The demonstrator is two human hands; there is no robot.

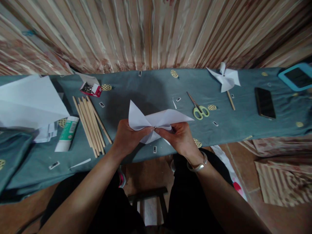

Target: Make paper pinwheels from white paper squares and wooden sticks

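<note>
Both hands grip a white paper pinwheel above the front part of the table. My left hand is closed on its left side, thumb pressed at the middle. From the right, my right hand pinches the same paper, its thumb tip close to the left one. A small shiny metal point, perhaps a pin head, shows at the centre between the thumbs. The paper's blades are folded inward and stick out to both sides. Fingers beneath the paper are mostly hidden.
Wooden sticks, a glue tube, a red box of metal pins and white paper sheets lie left. To the right are green-handled scissors, a pinwheel on a stick, a phone and a blue-framed device.
</note>
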